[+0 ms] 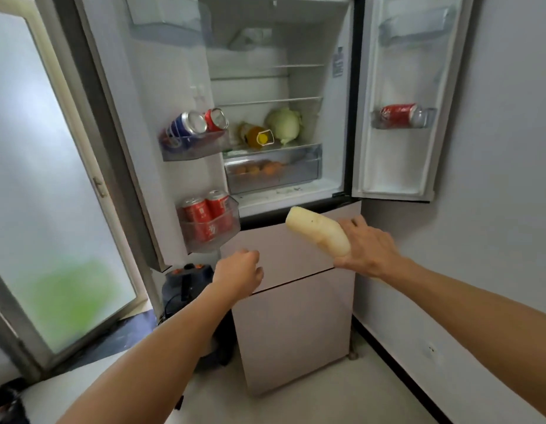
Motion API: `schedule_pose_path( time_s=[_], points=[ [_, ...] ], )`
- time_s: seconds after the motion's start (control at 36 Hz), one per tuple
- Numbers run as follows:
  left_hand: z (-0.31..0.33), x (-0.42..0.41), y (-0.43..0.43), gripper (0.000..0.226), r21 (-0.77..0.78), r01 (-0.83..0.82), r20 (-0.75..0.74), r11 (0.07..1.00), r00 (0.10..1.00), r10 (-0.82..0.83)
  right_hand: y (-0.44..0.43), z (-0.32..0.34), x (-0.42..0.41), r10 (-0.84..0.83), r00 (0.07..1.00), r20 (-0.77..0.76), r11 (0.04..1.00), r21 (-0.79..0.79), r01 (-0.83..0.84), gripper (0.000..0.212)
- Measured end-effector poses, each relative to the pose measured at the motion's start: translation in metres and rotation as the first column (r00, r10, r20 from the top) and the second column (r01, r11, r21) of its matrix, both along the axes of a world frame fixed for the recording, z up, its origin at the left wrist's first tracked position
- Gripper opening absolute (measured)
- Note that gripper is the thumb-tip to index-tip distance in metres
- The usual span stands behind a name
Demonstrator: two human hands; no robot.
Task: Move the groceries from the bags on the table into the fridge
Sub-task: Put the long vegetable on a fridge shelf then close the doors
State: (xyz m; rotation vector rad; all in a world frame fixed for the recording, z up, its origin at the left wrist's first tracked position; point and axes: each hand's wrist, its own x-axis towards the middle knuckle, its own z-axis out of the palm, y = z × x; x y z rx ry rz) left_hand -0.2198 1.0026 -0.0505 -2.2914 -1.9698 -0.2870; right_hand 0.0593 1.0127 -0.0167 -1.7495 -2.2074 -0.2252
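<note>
Cream-coloured root vegetable (319, 235) is gripped in the right hand (366, 249), whose fingers wrap its lower end. The free end points toward 10 o'clock, in front of the lower drawer front (284, 258) and below the open fridge (305, 84) compartment. The left hand (239, 272), at 8 o'clock of the root, has its fingers curled in and holds nothing visible. Recommended procedure: raise the root toward 12 o'clock, clear the front lip of the crisper drawer (296, 171), and lay it flat on the shelf (311, 137). Bare shelf shows at 3 o'clock of the cabbage (284, 125); the bottle (256, 136) occupies the 9 o'clock side. Lead with the free end and release only when the root rests fully.
</note>
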Motion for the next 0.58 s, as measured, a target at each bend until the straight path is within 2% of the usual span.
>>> schedule_pose_path(
  time_s=[0.22,0.36,0.58],
  points=[
    [0.033,0.049,0.158,0.027,0.091,-0.053,-0.003,0.994,0.999,0.053,0.161,0.033,0.042,0.029,1.0,-0.001,0.998,0.054,-0.029,0.088],
    [0.066,0.068,0.244,0.027,0.15,-0.083,0.022,0.985,0.996,0.081,0.252,0.078,0.052,0.061,0.994,-0.091,0.996,0.074,-0.055,0.083],
    [0.136,0.069,0.365,0.023,0.299,-0.188,0.051,0.935,0.982,0.181,0.382,0.158,0.032,0.187,0.982,0.039,0.948,0.254,-0.19,0.073]
  ],
)
